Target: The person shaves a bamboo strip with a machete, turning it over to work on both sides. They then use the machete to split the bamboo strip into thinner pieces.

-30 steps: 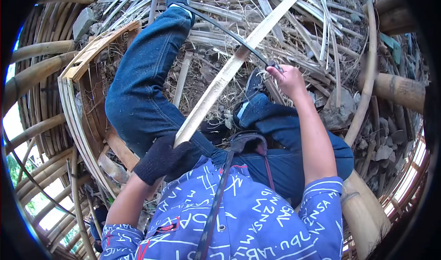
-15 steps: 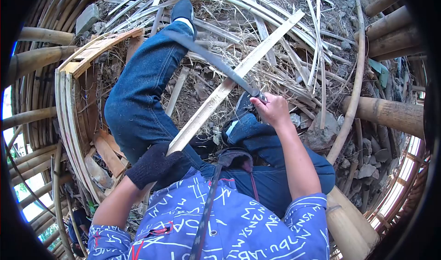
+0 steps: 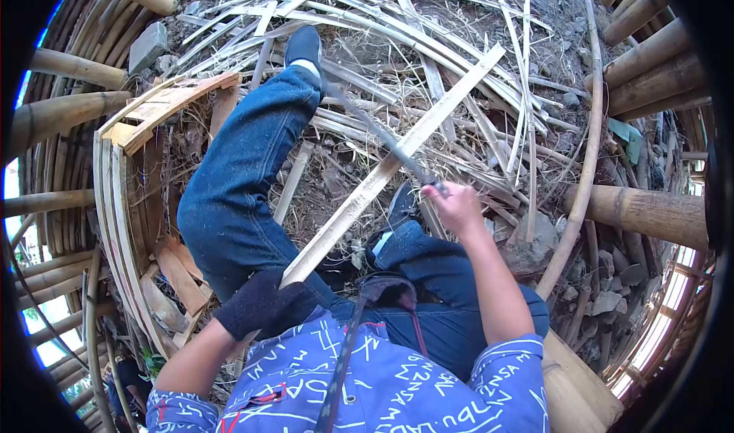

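Note:
My left hand [image 3: 264, 303], in a dark knitted glove, is closed around the near end of a long pale bamboo strip [image 3: 348, 217]. The strip slants up and away to the right between my legs. In my bare right hand [image 3: 460, 210] is the handle of a long machete [image 3: 376, 129]. Its blade, blurred by motion, crosses the strip near its middle and points toward my outstretched foot. Rough, pale fibres show on the strip just below the crossing.
Split bamboo strips [image 3: 428, 39] and shavings litter the ground ahead. Stacked wooden slats [image 3: 115, 196] stand at left, beside bamboo poles [image 3: 65, 201]. A thick bamboo pole [image 3: 642, 213] and broken stones [image 3: 608, 301] lie at right. Another person [image 3: 131, 387] is partly visible at lower left.
My right hand has come slightly nearer my body, and the machete blade now slants more steeply across the strip. My left hand keeps its hold and sits slightly lower in view.

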The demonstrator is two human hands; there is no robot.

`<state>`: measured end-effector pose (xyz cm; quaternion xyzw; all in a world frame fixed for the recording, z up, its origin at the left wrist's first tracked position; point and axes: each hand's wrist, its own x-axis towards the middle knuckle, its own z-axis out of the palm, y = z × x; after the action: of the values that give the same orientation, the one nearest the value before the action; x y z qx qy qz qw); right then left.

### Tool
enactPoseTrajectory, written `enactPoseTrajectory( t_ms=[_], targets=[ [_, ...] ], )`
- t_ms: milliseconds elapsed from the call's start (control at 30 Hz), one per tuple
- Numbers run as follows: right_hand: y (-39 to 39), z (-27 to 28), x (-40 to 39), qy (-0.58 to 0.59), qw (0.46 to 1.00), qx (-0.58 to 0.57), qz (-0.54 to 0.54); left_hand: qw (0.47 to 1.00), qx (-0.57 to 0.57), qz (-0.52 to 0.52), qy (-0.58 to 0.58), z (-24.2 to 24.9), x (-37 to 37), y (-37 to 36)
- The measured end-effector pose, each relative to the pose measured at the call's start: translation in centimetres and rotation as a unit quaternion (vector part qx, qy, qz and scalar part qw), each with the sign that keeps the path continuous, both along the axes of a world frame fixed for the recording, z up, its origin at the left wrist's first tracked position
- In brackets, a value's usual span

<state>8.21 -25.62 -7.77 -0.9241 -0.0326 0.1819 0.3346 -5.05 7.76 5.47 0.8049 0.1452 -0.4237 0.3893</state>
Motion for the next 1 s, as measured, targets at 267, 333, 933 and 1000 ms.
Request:
enactPoseTrajectory(
  t_ms=[267,333,933,1000],
  targets=[
    [-3.9,-3.8,3.0,0.007,0.993,-0.094,-0.065,0.999,0.027,-0.014,0.027,0.1,0.2,-0.2],
    [-5.1,-3.4,3.6,-0.002,0.99,-0.081,-0.113,1.0,0.02,-0.016,0.016,-0.1,0.0,0.0],
    [-2.4,-2.9,1.5,-0.006,0.999,-0.002,-0.033,0.99,0.008,-0.132,-0.045,0.6,1.1,-0.6],
    [-2.7,-3.5,1.6,-0.022,1.0,0.006,-0.004,0.998,0.029,-0.019,0.049,1.7,1.7,-1.1]
  ],
)
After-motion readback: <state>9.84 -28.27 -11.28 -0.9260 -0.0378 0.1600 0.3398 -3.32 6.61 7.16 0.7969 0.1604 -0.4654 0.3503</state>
